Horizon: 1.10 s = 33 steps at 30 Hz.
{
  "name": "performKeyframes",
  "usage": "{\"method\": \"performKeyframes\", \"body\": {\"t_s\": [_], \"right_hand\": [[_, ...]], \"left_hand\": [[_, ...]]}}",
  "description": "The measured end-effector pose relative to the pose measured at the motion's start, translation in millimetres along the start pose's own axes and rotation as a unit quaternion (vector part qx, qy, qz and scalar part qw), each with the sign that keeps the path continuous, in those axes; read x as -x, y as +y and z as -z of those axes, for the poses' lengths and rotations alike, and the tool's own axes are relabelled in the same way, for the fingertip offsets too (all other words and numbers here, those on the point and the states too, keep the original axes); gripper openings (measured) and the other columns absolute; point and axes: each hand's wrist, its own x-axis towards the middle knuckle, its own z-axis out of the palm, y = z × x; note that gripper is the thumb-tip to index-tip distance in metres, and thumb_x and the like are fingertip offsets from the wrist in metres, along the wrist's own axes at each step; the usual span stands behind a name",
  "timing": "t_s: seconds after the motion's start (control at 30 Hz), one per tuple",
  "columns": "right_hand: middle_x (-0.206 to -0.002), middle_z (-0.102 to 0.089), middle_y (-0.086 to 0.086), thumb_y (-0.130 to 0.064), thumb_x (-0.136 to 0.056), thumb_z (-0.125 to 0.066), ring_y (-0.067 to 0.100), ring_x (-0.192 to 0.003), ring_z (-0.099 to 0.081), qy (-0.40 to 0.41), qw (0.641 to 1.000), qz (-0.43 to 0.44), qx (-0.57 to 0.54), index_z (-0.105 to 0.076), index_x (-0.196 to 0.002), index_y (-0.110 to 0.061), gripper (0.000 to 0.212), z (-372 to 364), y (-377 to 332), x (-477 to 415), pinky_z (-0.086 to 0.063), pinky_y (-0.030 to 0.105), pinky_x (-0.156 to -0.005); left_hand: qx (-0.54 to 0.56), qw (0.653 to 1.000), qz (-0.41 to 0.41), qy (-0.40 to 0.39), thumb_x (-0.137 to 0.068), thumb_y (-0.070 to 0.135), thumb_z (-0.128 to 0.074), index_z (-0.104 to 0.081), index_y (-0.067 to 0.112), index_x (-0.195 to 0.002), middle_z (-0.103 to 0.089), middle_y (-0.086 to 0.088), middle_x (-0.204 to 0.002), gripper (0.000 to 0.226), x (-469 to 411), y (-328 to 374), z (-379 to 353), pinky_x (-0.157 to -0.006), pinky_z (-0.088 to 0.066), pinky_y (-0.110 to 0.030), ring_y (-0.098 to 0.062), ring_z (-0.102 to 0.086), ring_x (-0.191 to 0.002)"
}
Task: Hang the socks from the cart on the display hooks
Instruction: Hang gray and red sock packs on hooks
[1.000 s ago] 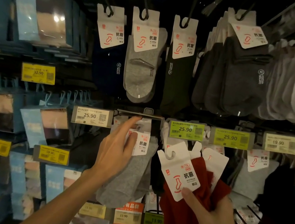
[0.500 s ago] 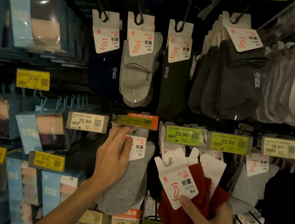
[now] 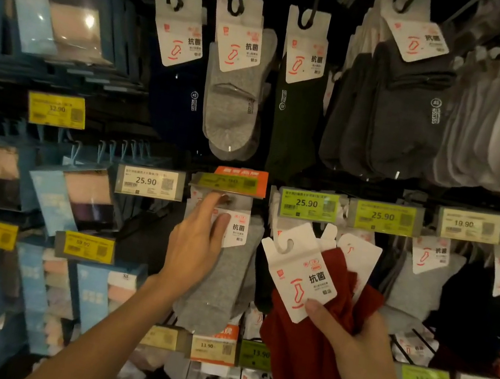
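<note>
Red socks (image 3: 304,366) sit bunched in the right hand (image 3: 357,352), thumb clamped on their white card (image 3: 300,275) — its long axis leans up and left of that hand toward the tilted price tag (image 3: 229,184), where the nearer left hand (image 3: 195,246) rests straight-fingered on hanging grey socks (image 3: 222,284).

25.90 on white plastic price tag (image 3: 149,181); 32.90 on yellow price tag (image 3: 56,109); 抗菌 on white cardboard header of red socks (image 3: 300,275).

Holds left hand (image 3: 195,245) raised, forearm stretched forward, fingers straight, thumb apart; grips red socks (image 3: 294,364) in right hand (image 3: 356,345), fingers curled.
</note>
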Motion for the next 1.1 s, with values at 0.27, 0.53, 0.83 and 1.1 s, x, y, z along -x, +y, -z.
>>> {"method": "performKeyframes", "body": {"t_s": [0.27, 0.53, 0.83, 1.1], "right_hand": [[-0.099, -0.078, -0.002, -0.008, -0.078, -0.074, 0.018, -0.09, -0.075, 0.008, 1.0, -0.02, -0.022, -0.068, -0.106, -0.023, 0.032, 2, 0, 10, -0.061, 0.029, -0.068], [-0.093, -0.078, -0.003, -0.005, -0.083, -0.071, 0.014, -0.082, -0.075, 0.001, 0.997, -0.049, -0.057, -0.067, -0.105, -0.023, 0.028, 0, 2, 24, -0.059, 0.023, -0.059], [-0.101, -0.078, 0.001, -0.021, -0.071, -0.073, 0.019, -0.091, -0.075, -0.022, 0.996, -0.061, -0.065, -0.067, -0.115, -0.019, 0.044, -10, 11, 38, -0.061, 0.027, -0.066], [-0.107, -0.077, -0.005, -0.06, -0.067, -0.061, 0.013, -0.099, -0.073, -0.025, 0.989, -0.098, -0.106, -0.064, -0.121, -0.032, 0.061, -13, 13, 58, -0.061, 0.029, -0.075]], "left_hand": [[-0.094, 0.994, -0.028, -0.042, -0.093, 0.06, -0.046, -0.027, 0.032, -0.148, -0.04, -0.007, -0.15, 0.065, 23, -10, -4, -0.074, -0.056, -0.042, -0.031, -0.05, -0.126], [-0.209, 0.977, -0.028, -0.002, -0.092, 0.058, -0.044, -0.05, 0.018, -0.145, -0.042, -0.025, -0.137, 0.066, 63, -19, -14, -0.072, -0.05, -0.042, -0.034, -0.041, -0.111], [0.315, 0.875, 0.305, -0.206, -0.086, 0.07, -0.045, -0.07, 0.02, -0.103, -0.07, -0.007, -0.098, 0.058, 95, 66, 23, -0.087, -0.056, -0.044, -0.02, -0.067, -0.097], [0.37, 0.859, 0.28, -0.218, -0.067, 0.053, -0.072, -0.058, 0.039, -0.115, -0.07, 0.021, -0.107, 0.052, 103, 105, 15, -0.08, -0.053, -0.014, 0.006, -0.065, -0.099]]}}
